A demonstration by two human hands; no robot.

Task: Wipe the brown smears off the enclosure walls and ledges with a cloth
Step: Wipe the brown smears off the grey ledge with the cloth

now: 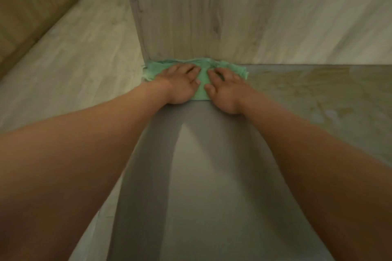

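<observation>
Mid-wipe: my left hand [180, 82] and right hand [225, 89] press the green cloth [201, 89], fingers flat, against the wood-grain wall [186, 17]; next, likely, the brown smears [307, 87] to its right.

1. The cloth [202, 86] is mint green and crumpled. It is spread flat across the far end of the ledge, with its back edge bunched against the foot of the wall.
2. The ledge [191, 176] is a smooth grey surface running straight to the wall.
3. The wall [191, 12] is an upright panel of pale wood grain.
4. The brown smears [307, 85] lie right of the cloth as a streaky yellowish-brown film, seemingly on the same level surface, though the view is blurred there.
</observation>
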